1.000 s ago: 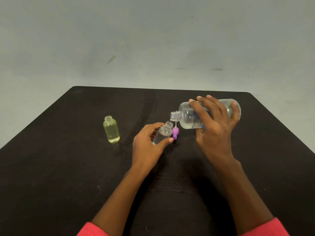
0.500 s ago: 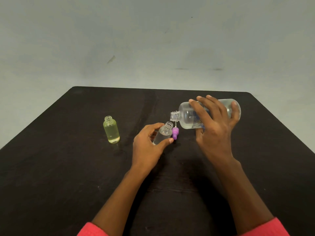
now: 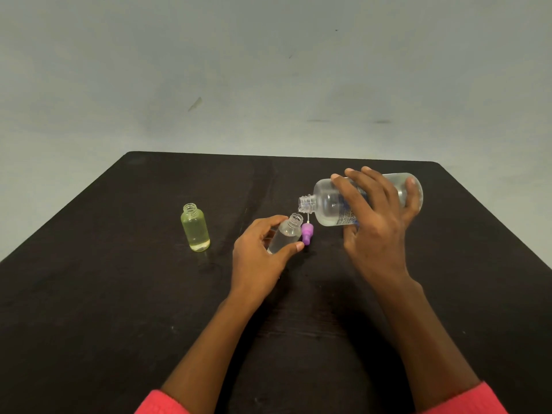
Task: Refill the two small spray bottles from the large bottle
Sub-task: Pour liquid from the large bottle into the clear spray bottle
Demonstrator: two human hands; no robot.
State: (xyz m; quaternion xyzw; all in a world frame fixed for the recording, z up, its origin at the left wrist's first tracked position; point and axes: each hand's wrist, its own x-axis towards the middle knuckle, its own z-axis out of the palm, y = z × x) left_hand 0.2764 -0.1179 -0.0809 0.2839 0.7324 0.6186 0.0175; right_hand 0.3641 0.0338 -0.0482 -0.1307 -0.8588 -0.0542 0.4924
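My right hand [image 3: 376,222] grips the large clear bottle [image 3: 328,204], tipped on its side with its open neck pointing left. Just below that neck is the open mouth of a small clear bottle [image 3: 287,234], tilted to the right and held between thumb and fingers of my left hand [image 3: 260,255]. A purple spray cap [image 3: 307,233] with a thin white tube lies on the table right beside the small bottle. A second small bottle [image 3: 195,230], uncapped and holding yellowish liquid, stands upright to the left, apart from both hands.
Everything rests on a dark table [image 3: 119,294] with a rounded far edge. A pale wall rises behind it. Red sleeves show at the bottom of the view.
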